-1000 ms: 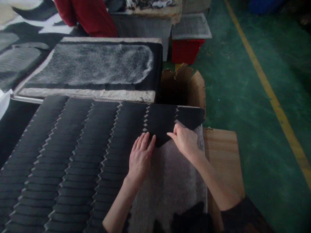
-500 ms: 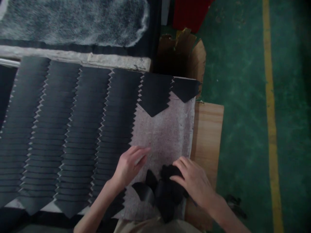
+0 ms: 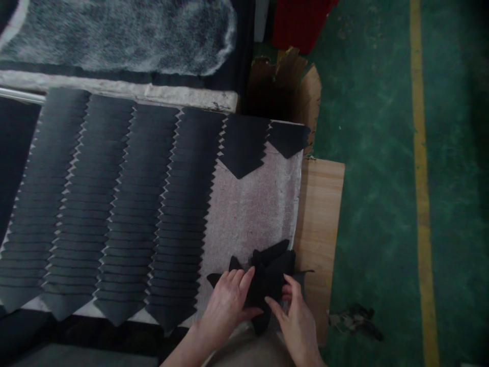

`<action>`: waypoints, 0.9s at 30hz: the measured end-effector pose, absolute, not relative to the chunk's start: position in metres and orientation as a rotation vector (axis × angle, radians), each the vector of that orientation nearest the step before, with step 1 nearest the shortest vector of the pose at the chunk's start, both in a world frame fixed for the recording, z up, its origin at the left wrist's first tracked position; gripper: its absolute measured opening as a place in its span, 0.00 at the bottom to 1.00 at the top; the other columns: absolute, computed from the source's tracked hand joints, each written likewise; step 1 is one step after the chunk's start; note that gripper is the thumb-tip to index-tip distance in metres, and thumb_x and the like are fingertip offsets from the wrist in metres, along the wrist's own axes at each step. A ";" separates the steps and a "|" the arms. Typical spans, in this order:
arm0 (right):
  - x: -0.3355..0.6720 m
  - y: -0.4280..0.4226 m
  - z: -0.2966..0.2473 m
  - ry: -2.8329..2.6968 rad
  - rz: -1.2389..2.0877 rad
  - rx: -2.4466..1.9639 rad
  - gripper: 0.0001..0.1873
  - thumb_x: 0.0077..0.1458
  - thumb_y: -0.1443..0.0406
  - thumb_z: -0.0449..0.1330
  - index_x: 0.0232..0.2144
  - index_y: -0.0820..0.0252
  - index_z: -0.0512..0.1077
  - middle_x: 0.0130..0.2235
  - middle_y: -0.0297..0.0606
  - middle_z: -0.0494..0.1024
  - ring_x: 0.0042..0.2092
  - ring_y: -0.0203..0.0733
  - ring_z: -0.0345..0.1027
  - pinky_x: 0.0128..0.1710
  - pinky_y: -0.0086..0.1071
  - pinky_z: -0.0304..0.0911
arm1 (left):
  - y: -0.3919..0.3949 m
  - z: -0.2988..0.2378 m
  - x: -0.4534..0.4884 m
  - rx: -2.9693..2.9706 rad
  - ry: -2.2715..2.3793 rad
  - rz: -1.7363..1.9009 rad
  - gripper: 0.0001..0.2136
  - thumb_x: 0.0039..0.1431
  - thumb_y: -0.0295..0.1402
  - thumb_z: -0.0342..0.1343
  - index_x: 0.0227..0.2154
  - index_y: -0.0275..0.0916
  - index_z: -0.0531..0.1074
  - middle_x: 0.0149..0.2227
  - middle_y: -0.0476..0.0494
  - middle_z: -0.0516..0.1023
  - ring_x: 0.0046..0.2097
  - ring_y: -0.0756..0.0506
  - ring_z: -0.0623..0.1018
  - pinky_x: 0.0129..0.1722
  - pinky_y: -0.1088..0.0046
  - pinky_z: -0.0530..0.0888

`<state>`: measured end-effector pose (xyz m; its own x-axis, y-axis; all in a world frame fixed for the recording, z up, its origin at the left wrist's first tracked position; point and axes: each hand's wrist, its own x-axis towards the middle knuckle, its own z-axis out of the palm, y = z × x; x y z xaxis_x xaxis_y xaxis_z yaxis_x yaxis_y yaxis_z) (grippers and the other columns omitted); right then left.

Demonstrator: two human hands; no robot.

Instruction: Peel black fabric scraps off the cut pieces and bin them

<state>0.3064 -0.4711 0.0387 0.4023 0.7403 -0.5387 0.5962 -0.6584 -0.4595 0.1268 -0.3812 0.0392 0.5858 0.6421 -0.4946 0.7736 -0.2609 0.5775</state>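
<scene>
A loose heap of black, fabric-like pieces (image 3: pixel 273 272) with pointed ends lies at the near right corner of the work surface. My left hand (image 3: pixel 231 298) is closed at the heap's left side, fingers above and thumb below on the dark material. On the near right side, my right hand (image 3: pixel 296 316) grips the black material between thumb and curled fingers. Dark on dark hides which single piece each hand holds. Left of the heap, overlapping dark pieces (image 3: pixel 183 204) form long rows with zigzag edges. Two shorter rows end in points, one being the dark pointed piece (image 3: pixel 244 148).
Pale, pinkish cloth (image 3: pixel 248 214) covers the surface between rows and heap. A wooden board (image 3: pixel 321 204) juts out at the right. Behind stand a torn cardboard box (image 3: pixel 311 97) and a red container (image 3: pixel 301 23). A whitish-dusted dark sheet (image 3: pixel 126 35) lies at the back left.
My left hand has come down and right from above the cloth onto the black heap. My right hand has shifted nearer to me, and the heap's pieces have changed position.
</scene>
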 end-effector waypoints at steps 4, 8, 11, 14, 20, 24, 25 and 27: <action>0.294 -0.463 0.035 -0.817 1.212 -2.397 0.22 0.53 0.52 0.60 0.46 0.57 0.67 0.38 0.41 0.80 0.37 0.47 0.77 0.36 0.36 0.71 | -0.383 0.036 0.138 1.626 1.210 -0.082 0.37 0.44 0.26 0.68 0.59 0.36 0.61 0.52 0.35 0.75 0.50 0.36 0.76 0.51 0.57 0.72; 0.286 -0.445 0.038 -0.736 1.266 -2.257 0.22 0.48 0.53 0.64 0.43 0.59 0.69 0.37 0.40 0.80 0.37 0.45 0.74 0.37 0.34 0.69 | -0.376 0.039 0.137 1.166 1.241 0.148 0.32 0.46 0.28 0.66 0.55 0.42 0.65 0.49 0.43 0.77 0.50 0.41 0.77 0.50 0.66 0.73; 0.285 -0.430 0.040 -0.708 1.357 -2.158 0.21 0.48 0.51 0.65 0.38 0.61 0.71 0.32 0.38 0.78 0.32 0.41 0.71 0.33 0.30 0.67 | -0.364 0.044 0.132 0.977 1.307 0.272 0.25 0.48 0.31 0.66 0.51 0.42 0.69 0.47 0.45 0.78 0.49 0.42 0.76 0.51 0.68 0.71; 0.286 -0.411 0.040 -0.691 1.526 -1.977 0.18 0.52 0.51 0.63 0.32 0.62 0.71 0.28 0.33 0.75 0.31 0.38 0.68 0.31 0.26 0.65 | -0.347 0.048 0.128 0.836 1.260 0.321 0.25 0.47 0.32 0.67 0.50 0.42 0.71 0.48 0.45 0.77 0.50 0.42 0.75 0.52 0.68 0.70; 0.294 -0.366 0.043 -0.820 1.642 -1.830 0.20 0.52 0.50 0.63 0.24 0.62 0.69 0.24 0.29 0.69 0.28 0.33 0.63 0.27 0.23 0.60 | -0.318 0.044 0.136 0.487 1.238 0.441 0.26 0.45 0.35 0.69 0.49 0.38 0.72 0.41 0.45 0.80 0.42 0.44 0.78 0.44 0.71 0.74; 0.303 -0.344 0.046 -0.898 1.699 -1.812 0.14 0.53 0.55 0.63 0.33 0.60 0.71 0.31 0.32 0.75 0.32 0.37 0.69 0.33 0.26 0.64 | -0.308 0.037 0.140 0.369 1.260 0.488 0.17 0.44 0.36 0.70 0.36 0.36 0.73 0.31 0.48 0.79 0.32 0.47 0.78 0.35 0.73 0.74; 0.304 -0.342 0.047 -0.929 1.666 -1.846 0.13 0.53 0.56 0.63 0.33 0.59 0.70 0.31 0.32 0.75 0.32 0.37 0.69 0.33 0.26 0.64 | -0.306 0.036 0.141 0.363 1.265 0.501 0.17 0.44 0.36 0.70 0.35 0.36 0.72 0.30 0.50 0.78 0.30 0.48 0.77 0.33 0.74 0.73; 0.304 -0.339 0.047 -1.015 1.553 -1.941 0.11 0.53 0.57 0.63 0.29 0.58 0.69 0.29 0.31 0.74 0.30 0.36 0.68 0.32 0.26 0.62 | -0.306 0.035 0.140 0.368 1.243 0.518 0.16 0.44 0.35 0.70 0.33 0.37 0.70 0.28 0.52 0.76 0.29 0.50 0.75 0.32 0.76 0.72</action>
<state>0.3042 -0.3391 0.0466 0.0941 0.7737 -0.6265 0.2635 -0.6262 -0.7338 0.1400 -0.3057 0.0354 0.2315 0.5594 -0.7959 -0.1716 0.8288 0.5326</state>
